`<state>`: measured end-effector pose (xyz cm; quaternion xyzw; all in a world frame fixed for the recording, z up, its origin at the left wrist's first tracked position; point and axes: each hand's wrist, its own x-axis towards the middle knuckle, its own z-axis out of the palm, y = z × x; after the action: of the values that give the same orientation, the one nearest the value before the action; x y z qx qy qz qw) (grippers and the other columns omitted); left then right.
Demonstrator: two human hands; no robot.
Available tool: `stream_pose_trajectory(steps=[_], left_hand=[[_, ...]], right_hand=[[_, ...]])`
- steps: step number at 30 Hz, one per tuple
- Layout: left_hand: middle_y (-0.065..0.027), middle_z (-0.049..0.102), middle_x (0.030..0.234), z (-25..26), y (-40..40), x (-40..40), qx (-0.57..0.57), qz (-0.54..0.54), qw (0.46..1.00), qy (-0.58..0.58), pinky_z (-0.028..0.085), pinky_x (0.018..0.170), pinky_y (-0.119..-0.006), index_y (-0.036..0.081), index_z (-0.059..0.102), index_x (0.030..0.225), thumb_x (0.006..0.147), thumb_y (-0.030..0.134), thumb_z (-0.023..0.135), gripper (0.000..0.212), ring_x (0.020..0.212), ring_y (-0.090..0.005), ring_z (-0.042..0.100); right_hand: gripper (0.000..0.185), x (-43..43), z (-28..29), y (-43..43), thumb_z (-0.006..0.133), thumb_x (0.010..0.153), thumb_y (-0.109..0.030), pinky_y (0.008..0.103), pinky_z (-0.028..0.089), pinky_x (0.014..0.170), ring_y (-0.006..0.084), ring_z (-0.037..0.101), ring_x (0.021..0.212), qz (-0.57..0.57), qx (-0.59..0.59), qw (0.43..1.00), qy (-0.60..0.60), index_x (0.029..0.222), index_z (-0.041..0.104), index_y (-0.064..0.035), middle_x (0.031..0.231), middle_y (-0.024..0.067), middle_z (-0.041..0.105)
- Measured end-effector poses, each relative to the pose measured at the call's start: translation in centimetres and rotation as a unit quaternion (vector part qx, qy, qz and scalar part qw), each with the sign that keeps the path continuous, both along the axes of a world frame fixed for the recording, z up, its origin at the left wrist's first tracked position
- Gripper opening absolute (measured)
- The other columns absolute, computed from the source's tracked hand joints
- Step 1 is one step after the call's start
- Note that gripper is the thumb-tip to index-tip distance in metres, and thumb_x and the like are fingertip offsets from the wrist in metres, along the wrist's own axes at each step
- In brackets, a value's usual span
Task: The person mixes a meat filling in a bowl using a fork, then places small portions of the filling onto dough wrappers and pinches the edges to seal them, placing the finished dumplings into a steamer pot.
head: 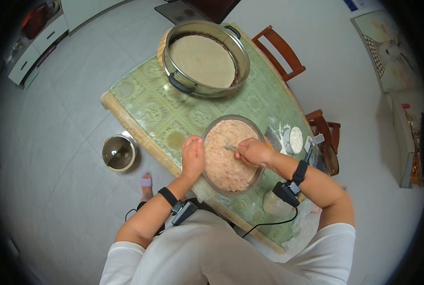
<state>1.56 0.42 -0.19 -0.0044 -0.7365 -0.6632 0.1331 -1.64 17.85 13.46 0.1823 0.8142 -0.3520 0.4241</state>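
A round bowl (233, 117) stands near the table's front edge, filled with a pale pinkish, minced-looking mixture (229, 171). My left hand (193, 156) holds the bowl's left side at the rim. Above the mixture, my right hand (252, 152) grips a small metal utensil (229, 146), whose tip meets the surface. My fist hides its handle, so its exact kind is unclear. Farther back on the table sits a large steamer pot (246, 71) with black side handles and a pale round liner (203, 60) inside.
Right of the bowl are a cup of white powder (296, 140), spilled powder and a plastic bag (301, 228). A cable (272, 224) hangs from my right wrist device. Wooden chairs (283, 53) line the far side. A lidded bin (119, 153) stands on the floor at left.
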Motion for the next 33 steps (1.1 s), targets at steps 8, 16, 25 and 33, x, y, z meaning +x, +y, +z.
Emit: stream_pose_trajectory(steps=[8,16,25,33], left_hand=[[-0.0172,0.056,0.088,-0.1,-0.1,-0.3,-0.044,-0.002,0.999,0.019,0.041,0.078,-0.040,-0.003,0.057,0.075,0.089,0.014,0.045,0.025,0.084,-0.0326,0.052],[-0.0191,0.057,0.087,-1.4,-0.4,-0.5,-0.071,-0.005,0.997,0.016,0.040,0.079,-0.039,-0.005,0.057,0.077,0.093,0.016,0.041,0.031,0.084,-0.0334,0.052],[-0.0190,0.057,0.083,-0.8,-0.5,-0.7,-0.057,-0.037,0.997,0.021,0.041,0.074,-0.042,-0.004,0.057,0.073,0.091,0.015,0.044,0.029,0.080,-0.0347,0.052],[-0.0192,0.056,0.084,-0.4,-0.8,-0.5,-0.053,-0.066,0.996,0.021,0.040,0.076,-0.041,-0.005,0.057,0.077,0.092,0.015,0.041,0.029,0.082,-0.0342,0.051]], right_hand=[[0.021,0.7,-1.2,2.9,0.048,0.080,-0.015,0.0310,0.041,0.050,0.0161,0.049,0.052,0.091,-0.057,0.989,0.098,0.067,0.059,-0.0047,0.056,0.0052,0.052],[0.019,3.5,4.8,-1.2,0.047,0.076,-0.009,0.0441,0.048,0.064,0.0367,0.061,0.075,0.339,0.296,0.872,0.193,0.077,0.064,0.0002,0.080,0.0201,0.063],[0.016,2.3,2.7,-4.9,0.051,0.072,-0.007,0.0425,0.049,0.062,0.0343,0.063,0.074,0.315,0.312,0.871,0.212,0.075,0.066,-0.0005,0.078,0.0185,0.064],[0.009,6.7,1.6,-7.4,0.055,0.070,-0.008,0.0418,0.048,0.054,0.0315,0.063,0.064,0.303,0.318,0.838,0.322,0.076,0.059,-0.0038,0.067,0.0150,0.062]])
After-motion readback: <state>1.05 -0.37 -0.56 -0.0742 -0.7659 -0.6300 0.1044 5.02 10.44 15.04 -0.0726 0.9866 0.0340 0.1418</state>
